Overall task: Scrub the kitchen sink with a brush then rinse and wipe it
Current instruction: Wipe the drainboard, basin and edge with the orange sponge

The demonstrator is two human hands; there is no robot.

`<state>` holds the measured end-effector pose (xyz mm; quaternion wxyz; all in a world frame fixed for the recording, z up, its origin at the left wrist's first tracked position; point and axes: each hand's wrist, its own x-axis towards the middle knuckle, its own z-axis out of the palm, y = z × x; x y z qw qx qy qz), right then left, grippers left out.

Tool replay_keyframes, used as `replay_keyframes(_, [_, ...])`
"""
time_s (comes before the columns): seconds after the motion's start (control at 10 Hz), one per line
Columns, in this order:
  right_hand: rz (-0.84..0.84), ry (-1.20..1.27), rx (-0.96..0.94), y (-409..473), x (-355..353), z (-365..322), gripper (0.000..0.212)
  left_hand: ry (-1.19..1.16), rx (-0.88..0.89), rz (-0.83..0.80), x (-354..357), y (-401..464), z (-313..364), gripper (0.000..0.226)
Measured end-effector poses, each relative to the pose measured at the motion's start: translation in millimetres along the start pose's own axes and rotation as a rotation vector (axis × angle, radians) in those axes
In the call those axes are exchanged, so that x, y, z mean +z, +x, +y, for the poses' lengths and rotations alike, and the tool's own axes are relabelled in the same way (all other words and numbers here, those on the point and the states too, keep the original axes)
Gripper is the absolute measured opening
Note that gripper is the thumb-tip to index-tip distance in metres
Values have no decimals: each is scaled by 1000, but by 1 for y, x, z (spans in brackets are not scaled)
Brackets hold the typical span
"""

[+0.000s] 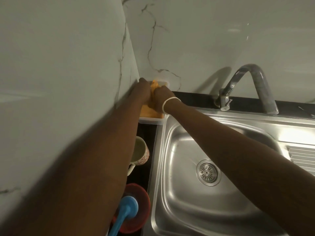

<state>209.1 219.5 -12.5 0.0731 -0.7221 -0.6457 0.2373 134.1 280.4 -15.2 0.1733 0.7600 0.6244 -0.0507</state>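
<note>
The steel sink [170,150] fills the lower right, its basin bare around the round drain strainer [207,172]. An orange cloth [150,110] lies in a white tray [150,120] in the corner behind the sink's far left edge. My left hand [142,91] and my right hand [162,97] both reach into that tray and grip the cloth, fingers curled into it. A blue brush [127,210] rests on a red bowl [141,217] on the dark counter left of the sink.
A curved steel tap [252,86] stands behind the sink, its spout over the back rim. A patterned mug [140,152] sits on the counter between tray and red bowl. Marble walls close the corner on the left and at the back. The ribbed drainboard [301,157] lies at right.
</note>
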Motion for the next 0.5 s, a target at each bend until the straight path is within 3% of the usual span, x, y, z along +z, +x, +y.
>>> replay_keyframes(0.3, [-5, -154, 2, 0, 10, -3, 35, 42, 138, 100, 16, -4, -9, 35])
replay_keyframes(0.4, [156, -22, -5, -23, 6, -2, 27, -18, 133, 170, 16, -16, -7, 20])
replay_keyframes(0.5, [432, 206, 7, -68, 7, 14, 14, -118, 122, 233, -1, -35, 8, 20])
